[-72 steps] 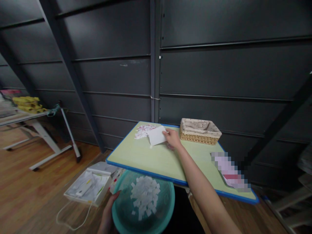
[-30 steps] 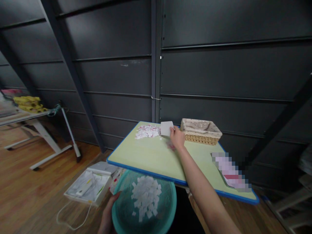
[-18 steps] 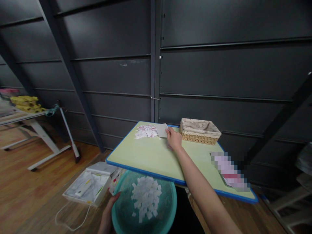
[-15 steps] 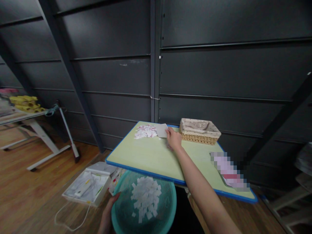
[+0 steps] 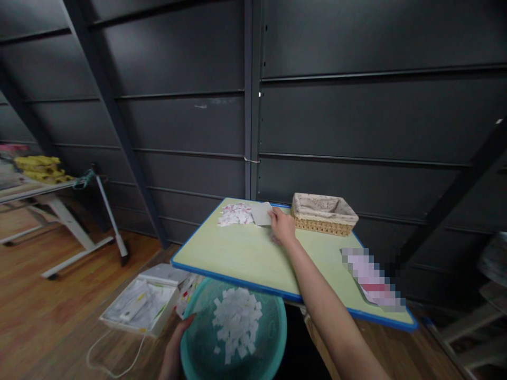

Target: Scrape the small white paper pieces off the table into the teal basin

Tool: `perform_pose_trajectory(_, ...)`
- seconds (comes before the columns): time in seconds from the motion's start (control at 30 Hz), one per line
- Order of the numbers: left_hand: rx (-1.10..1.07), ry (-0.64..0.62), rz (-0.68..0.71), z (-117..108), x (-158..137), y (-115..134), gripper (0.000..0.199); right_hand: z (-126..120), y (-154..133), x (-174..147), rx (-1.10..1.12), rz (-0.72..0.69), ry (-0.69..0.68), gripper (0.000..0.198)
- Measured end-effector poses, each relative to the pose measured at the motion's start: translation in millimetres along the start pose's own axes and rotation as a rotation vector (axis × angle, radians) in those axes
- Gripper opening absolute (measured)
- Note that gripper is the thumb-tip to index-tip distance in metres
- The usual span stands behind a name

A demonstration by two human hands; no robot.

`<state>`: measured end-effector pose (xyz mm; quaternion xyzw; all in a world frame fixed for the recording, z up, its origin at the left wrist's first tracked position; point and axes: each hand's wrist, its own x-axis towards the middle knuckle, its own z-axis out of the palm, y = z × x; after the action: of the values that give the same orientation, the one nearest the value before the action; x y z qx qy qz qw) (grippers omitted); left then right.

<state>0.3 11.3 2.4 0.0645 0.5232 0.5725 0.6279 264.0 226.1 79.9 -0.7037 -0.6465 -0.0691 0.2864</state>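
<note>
My right hand [image 5: 283, 224] is closed on the edge of a flat grey card [image 5: 261, 214] above the far part of the table. The card's left side meets a heap of white paper scraps [image 5: 235, 215] with pink marks. At the bottom of the view, my left hand [image 5: 180, 335] grips the left rim of a green plastic basket [image 5: 279, 338], its thumb over the rim and the other fingers hidden. White paper pieces [image 5: 237, 319] lie inside this basket, which is below the table's front edge.
A pale yellow table [image 5: 225, 253] has a blue edge. On it stand a cloth-lined wicker basket [image 5: 324, 224] and a blurred-out flat object [image 5: 372, 279]. An open white box [image 5: 138, 306] with a cable lies at lower left. A dark panelled wall [image 5: 190, 121] rises behind.
The grey card has shifted slightly left and down against the scraps, with my right hand still on it. My left hand and the green basket are almost unmoved.
</note>
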Motion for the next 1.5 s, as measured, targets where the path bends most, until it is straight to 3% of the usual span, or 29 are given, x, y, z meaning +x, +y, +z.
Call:
perform_pose_trajectory(0.33, -0.022, 0.049, -0.033, 6, -7, 5, 0.011, -10, 4, 4, 0.019, 0.128, 0.020, 0.039)
perform_pose_trajectory(0.6, -0.015, 0.017, -0.052, 3, -4, 2, 0.010, -8, 1, 5, 0.063, 0.097, -0.037, 0.039)
perform_pose_trajectory(0.87, 0.022, -0.003, -0.022, 0, 0, 0, 0.013, 2, -1, 6, 0.272, 0.034, -0.066, 0.036)
perform_pose_trajectory(1.17, 0.036, -0.019, -0.010, -2, 2, -1, 0.011, 27, -5, 3, 0.662, 0.059, -0.153, 0.031)
perform_pose_trajectory(1.37, 0.029, -0.015, -0.021, 2, -4, 2, 0.029, 24, -14, -3, 0.853, 0.110, -0.242, 0.038)
perform_pose_trajectory(1.5, -0.009, 0.018, -0.058, 5, -5, 6, 0.040, 27, -16, -3, 0.804, 0.091, -0.208, 0.038)
